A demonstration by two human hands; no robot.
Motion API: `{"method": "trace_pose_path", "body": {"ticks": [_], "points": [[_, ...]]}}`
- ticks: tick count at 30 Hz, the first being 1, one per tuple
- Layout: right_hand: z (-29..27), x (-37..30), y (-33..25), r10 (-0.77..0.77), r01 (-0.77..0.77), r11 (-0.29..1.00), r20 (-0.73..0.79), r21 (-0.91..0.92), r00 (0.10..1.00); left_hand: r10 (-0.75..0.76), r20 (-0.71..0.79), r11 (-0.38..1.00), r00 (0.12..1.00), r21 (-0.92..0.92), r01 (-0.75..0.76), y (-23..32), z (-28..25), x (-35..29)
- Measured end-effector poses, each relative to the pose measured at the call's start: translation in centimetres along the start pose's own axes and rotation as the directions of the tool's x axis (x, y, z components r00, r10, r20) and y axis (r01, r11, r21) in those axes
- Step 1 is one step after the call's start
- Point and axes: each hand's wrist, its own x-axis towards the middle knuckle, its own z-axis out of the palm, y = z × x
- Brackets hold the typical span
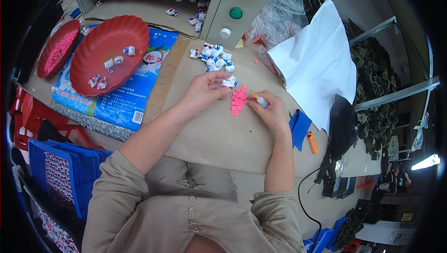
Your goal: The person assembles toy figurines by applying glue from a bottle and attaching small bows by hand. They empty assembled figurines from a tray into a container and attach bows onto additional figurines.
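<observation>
Between the fingertips of my left hand (205, 90) is a small white and blue figurine (229, 82), partly hidden by the fingers. My right hand (272, 115) is closed around a small white squeeze bottle (262, 101) whose yellowish tip points up and to the left. A loose heap of small bright pink pieces (239, 100) lies on the table between my hands. Just beyond my left hand sits a cluster of white and blue figurines (214, 57), some lying tipped over.
At the left, a red scalloped bowl (84, 57) holds several figurines beside a smaller red dish (46, 69) of pink pieces. A grey box (228, 13) with coloured buttons stands at the back. On the right are a white sheet (316, 62), blue cloth (301, 127) and orange lighter (312, 143).
</observation>
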Motion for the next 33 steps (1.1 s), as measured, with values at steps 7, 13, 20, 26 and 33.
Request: {"method": "trace_pose_path", "body": {"ticks": [7,13,20,26,33], "points": [[0.9,-0.1,-1.1,0.231,-0.23,0.932,-0.029,-0.279,0.972,-0.012,0.006,1.0,1.0,0.009,0.012,-0.1,0.0,0.0],[1.1,-0.3,-0.2,0.02,-0.022,0.957,-0.009,-0.291,1.0,-0.001,0.022,0.999,1.0,0.048,0.0,0.1,0.0,0.0],[1.4,-0.4,-0.4,0.043,-0.052,0.954,-0.036,-0.295,0.998,-0.057,0.048,0.998,0.997,0.026,0.056,-0.1,-0.2,0.0],[1.0,-0.4,-1.0,0.208,-0.203,0.974,-0.048,0.096,0.977,-0.056,0.102,0.996,0.993,0.078,0.048,0.1,0.3,-0.2],[1.9,-0.6,-2.7,0.268,-0.25,0.725,0.072,0.641,0.961,-0.017,0.228,0.995,0.974,0.103,-0.006,-0.6,0.4,-0.2]]}}
